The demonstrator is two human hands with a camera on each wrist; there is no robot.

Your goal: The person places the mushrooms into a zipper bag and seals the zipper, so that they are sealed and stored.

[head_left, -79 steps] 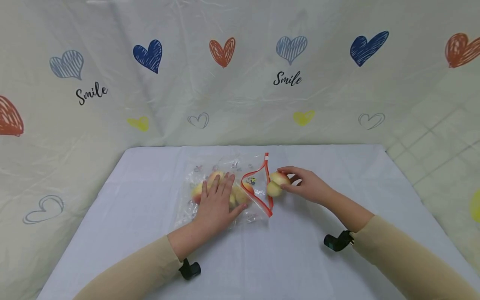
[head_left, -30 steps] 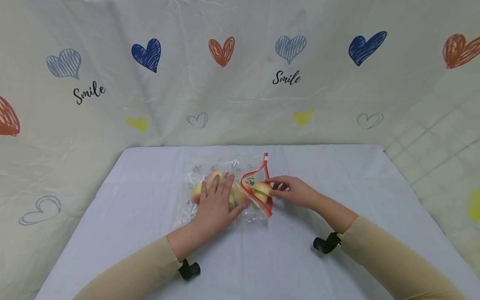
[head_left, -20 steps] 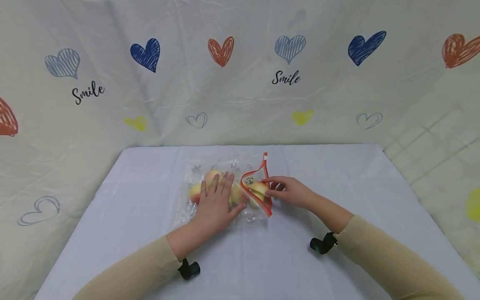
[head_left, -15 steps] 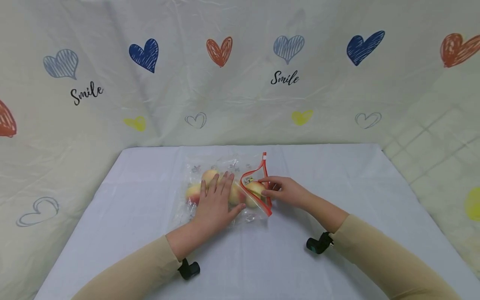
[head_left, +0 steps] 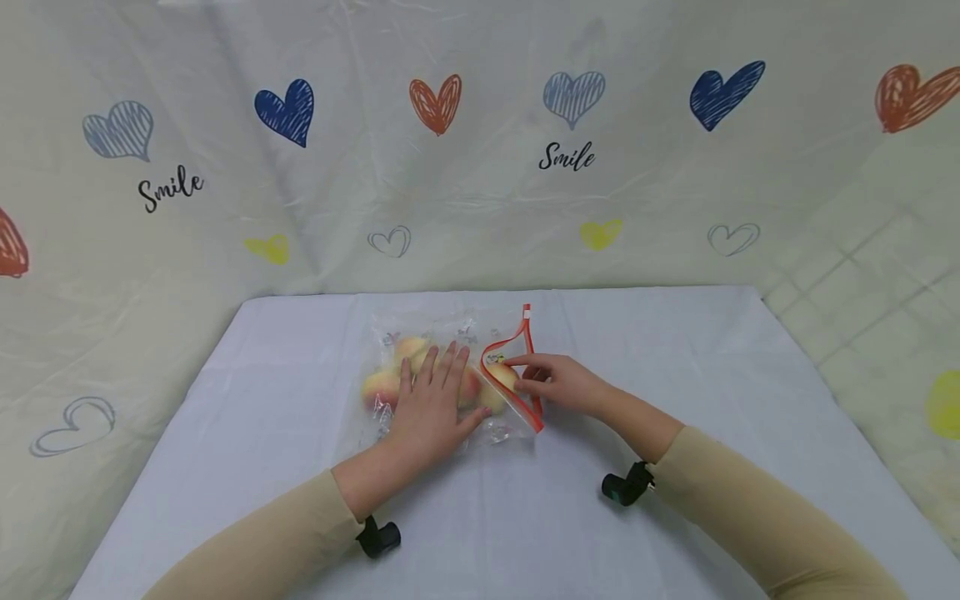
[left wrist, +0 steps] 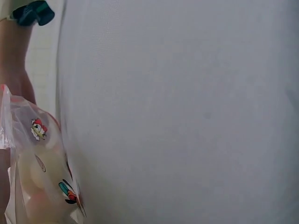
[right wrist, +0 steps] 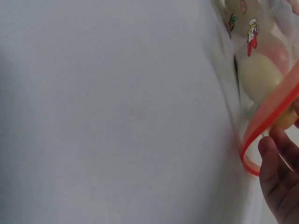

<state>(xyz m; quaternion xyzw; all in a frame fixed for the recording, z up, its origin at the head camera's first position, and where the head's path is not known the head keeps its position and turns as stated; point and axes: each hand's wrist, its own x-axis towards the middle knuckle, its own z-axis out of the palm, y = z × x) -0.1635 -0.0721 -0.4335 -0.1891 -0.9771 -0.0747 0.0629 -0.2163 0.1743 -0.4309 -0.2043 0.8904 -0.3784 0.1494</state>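
A clear plastic zip bag (head_left: 497, 431) lies flat near the middle of the table's far half, its mouth towards the right hand. The film is thin, glossy and creased, and carries small coloured cartoon prints, one a figure (right wrist: 252, 36) in red and yellow, sharpest in the wrist views. The red zip strip (head_left: 535, 423) is parted: one edge bows inward, the other runs nearly straight, and a pale slider (head_left: 527, 313) sits at the far end. Inside are several rounded fruits (head_left: 381, 389), peach-like, pale yellow with pink-red blush and smooth skin. They lie close together; the exact count is hidden by the left hand. One fruit (head_left: 502, 377) sits just inside the mouth, its exposed side yellow.

The left hand (head_left: 431, 408) rests palm down on the bag, over the fruit, fingers straight and slightly spread, thumb extended towards the mouth. It grips nothing. The right hand (head_left: 566, 383) reaches into the mouth with fingers bent, thumb and forefinger placed about the fruit there in a light pinch.

Both arms wear beige sleeves (head_left: 757, 500), with a black camera (head_left: 379, 538) at each wrist. The table (head_left: 480, 517) has a plain white cover. Behind it hangs a pale backdrop (head_left: 480, 187) printed with hearts and "Smile".
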